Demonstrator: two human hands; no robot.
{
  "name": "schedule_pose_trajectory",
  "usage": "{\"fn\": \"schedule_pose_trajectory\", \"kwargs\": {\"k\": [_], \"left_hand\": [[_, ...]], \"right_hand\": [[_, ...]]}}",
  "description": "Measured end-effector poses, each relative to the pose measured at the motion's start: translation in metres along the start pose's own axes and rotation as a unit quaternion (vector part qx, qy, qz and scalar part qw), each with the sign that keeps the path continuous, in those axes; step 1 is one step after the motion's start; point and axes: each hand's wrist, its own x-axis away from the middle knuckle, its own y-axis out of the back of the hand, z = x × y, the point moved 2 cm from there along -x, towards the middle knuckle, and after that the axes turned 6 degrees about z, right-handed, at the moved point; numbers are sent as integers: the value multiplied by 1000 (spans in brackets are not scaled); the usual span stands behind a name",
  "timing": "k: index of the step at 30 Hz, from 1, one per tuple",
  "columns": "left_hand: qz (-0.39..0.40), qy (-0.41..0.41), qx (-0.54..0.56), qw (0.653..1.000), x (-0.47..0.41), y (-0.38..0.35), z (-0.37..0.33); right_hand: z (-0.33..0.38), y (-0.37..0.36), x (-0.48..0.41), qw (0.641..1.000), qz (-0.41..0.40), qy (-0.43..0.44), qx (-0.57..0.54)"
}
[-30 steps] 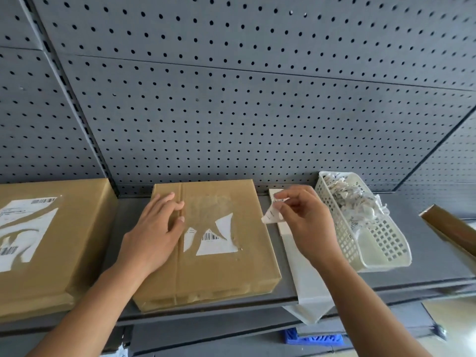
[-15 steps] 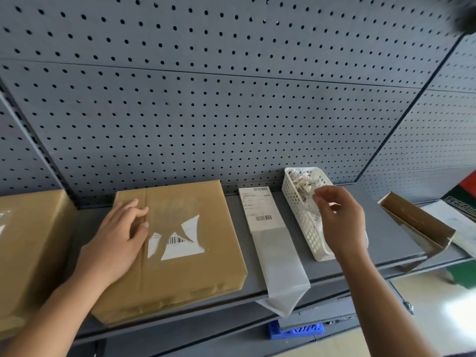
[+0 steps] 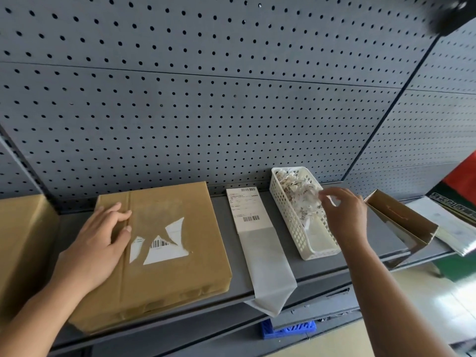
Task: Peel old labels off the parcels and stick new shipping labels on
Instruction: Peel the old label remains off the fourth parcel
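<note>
Brown parcel point(image 3: 164, 243) bears white label scraps point(image 3: 164, 247) striped with black barcode. White basket point(image 3: 300, 212) has a lattice wall. Grey pegboard point(image 3: 206, 99) is dotted with dark holes; grey shelf point(image 3: 334, 269).

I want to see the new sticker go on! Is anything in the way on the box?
Yes. Torn scraps of the old label are stuck on top of the parcel, where the new label would go. The left hand rests beside them, on the parcel's left part.
</note>
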Motion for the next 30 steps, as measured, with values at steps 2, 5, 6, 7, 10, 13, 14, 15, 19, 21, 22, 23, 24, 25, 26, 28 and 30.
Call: {"fn": "schedule_pose_trajectory", "kwargs": {"k": [2,5,6,7,10,13,14,15,19,21,22,23,24,25,26,28,30], "left_hand": [[0,5,-1,1000,1,0,-1],[-2,5,1,1000,1,-1,-1],[-2,4,1,1000,1,-1,-1],[-1,5,1,1000,1,-1,-1],[-3,7,2,1000,1,-1,-1],[-7,9,0,1000,2,-1,-2],[-7,10,0,1000,2,-1,-2],[-7,10,0,1000,2,0,-2],[-5,11,0,1000,3,1,-4],[-2,16,0,1000,4,2,-7],[0,18,0,1000,4,2,-8],[1,20,0,1000,5,3,-9],[2,21,0,1000,5,3,-10],[3,22,1,1000,6,4,-11],[4,23,3,1000,6,4,-11],[6,21,7,1000,6,4,-11],[7,19,7,1000,6,4,-11]], "right_hand": [[-2,-5,1,999,9,4,35],[-4,-10,1,998,22,8,66],[-5,-12,1,997,29,5,70],[-5,-13,1,997,34,2,73],[-5,-16,2,997,36,-7,68],[-1,-15,3,998,22,6,51],[1,-14,3,999,13,16,46],[5,-13,4,999,5,26,41],[23,-13,6,998,-14,58,6],[32,-14,7,997,-16,69,-10],[36,-16,7,997,-15,73,-17],[41,-17,8,997,-12,75,-23],[46,-19,9,996,-10,78,-31],[50,-21,11,996,-7,83,-39],[55,-24,12,995,-3,90,-47],[65,-29,16,992,7,110,-58],[77,-35,20,989,16,135,-56]]}}
